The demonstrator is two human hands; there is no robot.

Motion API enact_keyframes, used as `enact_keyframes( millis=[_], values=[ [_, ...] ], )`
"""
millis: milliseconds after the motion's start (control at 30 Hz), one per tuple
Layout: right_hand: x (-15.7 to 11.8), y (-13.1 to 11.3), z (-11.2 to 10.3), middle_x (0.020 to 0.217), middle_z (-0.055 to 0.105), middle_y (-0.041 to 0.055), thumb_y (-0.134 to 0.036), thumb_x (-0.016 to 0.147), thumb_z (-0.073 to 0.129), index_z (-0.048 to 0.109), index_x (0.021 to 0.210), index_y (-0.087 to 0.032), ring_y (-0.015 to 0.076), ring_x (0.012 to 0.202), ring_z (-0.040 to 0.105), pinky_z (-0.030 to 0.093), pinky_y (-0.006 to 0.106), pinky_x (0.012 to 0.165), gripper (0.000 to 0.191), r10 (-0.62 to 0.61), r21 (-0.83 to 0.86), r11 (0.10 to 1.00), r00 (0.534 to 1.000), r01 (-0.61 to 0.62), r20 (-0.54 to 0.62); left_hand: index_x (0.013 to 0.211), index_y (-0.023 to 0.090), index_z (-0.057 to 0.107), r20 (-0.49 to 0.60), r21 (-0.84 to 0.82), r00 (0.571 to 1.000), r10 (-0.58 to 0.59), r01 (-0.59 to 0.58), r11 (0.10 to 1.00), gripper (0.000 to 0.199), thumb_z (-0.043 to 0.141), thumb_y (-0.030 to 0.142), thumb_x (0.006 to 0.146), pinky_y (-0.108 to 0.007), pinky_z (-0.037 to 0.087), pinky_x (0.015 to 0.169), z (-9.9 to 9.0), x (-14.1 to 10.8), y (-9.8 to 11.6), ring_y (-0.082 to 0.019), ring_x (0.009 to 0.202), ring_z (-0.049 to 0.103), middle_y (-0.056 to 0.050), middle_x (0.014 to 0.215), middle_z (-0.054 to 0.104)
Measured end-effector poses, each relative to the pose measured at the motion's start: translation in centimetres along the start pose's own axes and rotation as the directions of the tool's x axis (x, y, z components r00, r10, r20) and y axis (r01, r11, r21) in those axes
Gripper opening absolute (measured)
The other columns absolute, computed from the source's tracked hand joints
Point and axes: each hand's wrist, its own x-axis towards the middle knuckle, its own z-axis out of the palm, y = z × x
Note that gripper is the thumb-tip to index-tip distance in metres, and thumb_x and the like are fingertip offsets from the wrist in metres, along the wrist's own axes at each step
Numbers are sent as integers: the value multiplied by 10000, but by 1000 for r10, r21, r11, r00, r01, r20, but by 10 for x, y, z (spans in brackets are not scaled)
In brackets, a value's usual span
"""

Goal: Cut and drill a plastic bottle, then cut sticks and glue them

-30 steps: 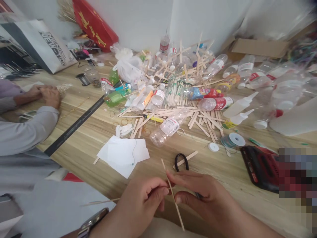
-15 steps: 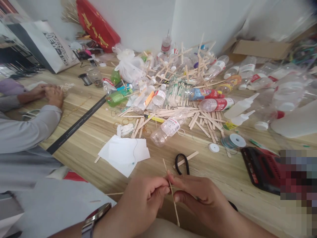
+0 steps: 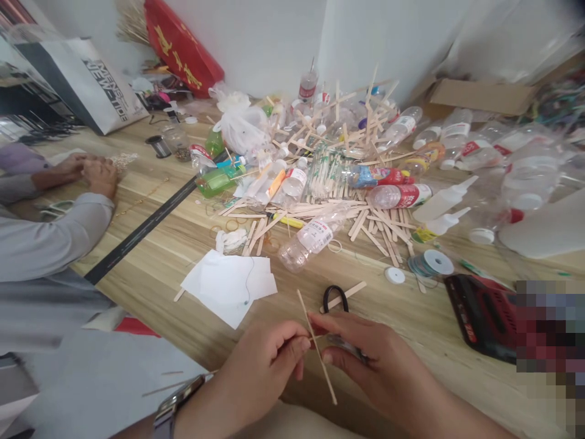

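Observation:
Over the table's near edge my two hands meet at a pair of crossed thin wooden sticks. My left hand (image 3: 269, 360), with a watch on its wrist, is closed in a pinch; a pale stick (image 3: 176, 385) shows behind the wrist and lines up with the tip at its fingers. Thumb and forefinger of my right hand (image 3: 370, 353) touch the other thin stick (image 3: 328, 381), which slants across in front of the left fingertips. A black-handled pair of scissors (image 3: 336, 291) lies partly hidden by the right hand, beside a flat wooden stick (image 3: 355, 290).
White paper sheets (image 3: 228, 286) lie left of my hands. Behind are plastic bottles (image 3: 311, 238) and a heap of flat sticks (image 3: 388, 238). At right sit a wire spool (image 3: 432, 263) and a red-black device (image 3: 484, 317). A co-worker's hands (image 3: 98, 174) are at far left.
The slanted stick has shifted slightly, its lower end now farther right and higher. The left stick shows more behind my wrist. Metal appears between my right fingers.

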Motion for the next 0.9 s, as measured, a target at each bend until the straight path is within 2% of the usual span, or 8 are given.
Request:
enact_keyframes(
  millis=[100, 200, 267, 367, 500, 633, 733, 900],
  values=[
    [1, -4, -1, 957, 706, 18, -205, 916, 590, 683, 1100, -263, 164, 852, 654, 493, 236, 737, 215, 31, -15, 999, 999, -31, -6, 706, 207, 577, 4, 23, 1000, -5, 5, 1000, 341, 393, 345, 958, -231, 307, 524, -1, -2, 1, -111, 549, 463, 43, 613, 566],
    [5, -9, -5, 899, 694, 19, -156, 923, 549, 693, 1052, -252, 163, 817, 634, 467, 247, 713, 216, 23, -101, 995, 999, -18, 44, 726, 206, 585, -4, 92, 1000, 29, -29, 995, 338, 372, 318, 964, -228, 333, 546, -2, -4, 2, -118, 588, 513, 32, 652, 603],
    [8, -12, -8, 883, 682, 23, -142, 906, 574, 693, 1012, -237, 176, 828, 622, 448, 262, 712, 186, 43, -189, 982, 995, -25, 89, 725, 207, 582, -18, 157, 997, 75, -72, 985, 337, 360, 286, 966, -228, 348, 561, -2, -6, 2, -124, 608, 537, 27, 658, 612],
    [11, -15, -13, 809, 662, 15, -173, 884, 621, 684, 878, -206, 175, 761, 599, 420, 264, 669, 71, 139, -253, 963, 976, -94, 166, 816, 220, 624, -45, 281, 980, 193, -174, 944, 289, 370, 219, 954, -243, 389, 621, 0, -7, 1, -147, 687, 589, 9, 736, 668],
    [13, -17, -14, 791, 674, 2, -259, 887, 578, 681, 878, -220, 158, 717, 592, 407, 243, 629, 110, 278, -97, 960, 936, -262, 216, 1004, 221, 638, -59, 513, 943, 327, -252, 821, 321, 354, 106, 907, -309, 431, 699, 4, -9, -1, -217, 829, 639, -47, 896, 715],
    [12, -15, -6, 735, 669, 27, -403, 865, 554, 634, 826, -182, 162, 678, 601, 403, 237, 582, 238, 392, 191, 872, 876, -451, 279, 984, 204, 627, -34, 651, 941, 338, -235, 721, 333, 371, 41, 847, -332, 415, 630, 9, -10, 0, -237, 753, 636, -56, 843, 699],
    [12, -16, 1, 662, 641, 14, -375, 870, 529, 554, 733, -187, 145, 622, 584, 403, 235, 573, 233, 436, 273, 815, 851, -512, 294, 917, 210, 622, -58, 629, 940, 336, -227, 744, 279, 376, 84, 879, -323, 395, 604, 11, -11, 0, -226, 723, 621, -46, 809, 682],
    [14, -22, 4, 668, 657, -12, -138, 852, 505, 582, 699, -189, 137, 635, 580, 370, 231, 577, 179, 403, -53, 914, 885, -402, 232, 856, 218, 617, -108, 426, 960, 257, -189, 885, 237, 401, 134, 907, -277, 386, 616, 9, -12, 0, -177, 735, 619, -17, 804, 685]
  ],
)
